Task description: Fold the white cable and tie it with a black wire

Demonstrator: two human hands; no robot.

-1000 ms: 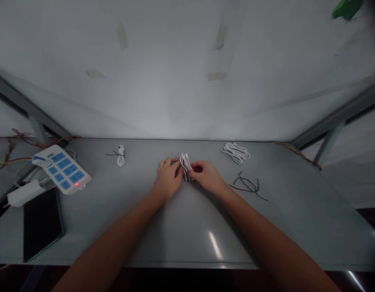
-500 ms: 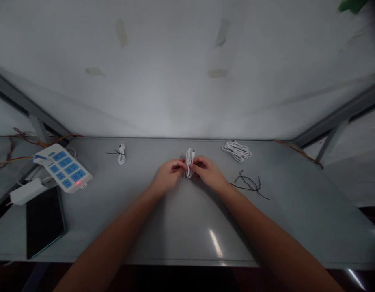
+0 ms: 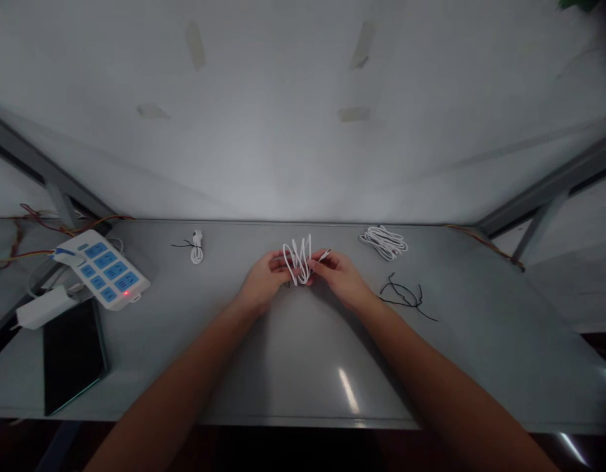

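Between my two hands a white charging cable point(image 3: 297, 255) is held in loose, spread loops just over the grey table point(image 3: 313, 354). My left hand point(image 3: 266, 278) is closed on the loops' left side. Pinched at the right side, the cable passes through the fingers of my right hand point(image 3: 340, 278), and one plug end sticks out above them. Parts of the loops are hidden behind my fingers. To the right of my right hand lie several thin black ties point(image 3: 404, 295).
A small white cable bundle point(image 3: 197, 252) with a black tie lies at left. Coiled white cables point(image 3: 383, 242) lie at back right. A power strip point(image 3: 106, 269), a white adapter point(image 3: 44, 308) and a dark tablet point(image 3: 71, 357) occupy the left end. A wall point(image 3: 263, 151) stands behind.
The cable loops, bunched tightly together before, have fanned out to the left. The plug end has tilted to the right, over my right fingers. My left hand has shifted slightly left.
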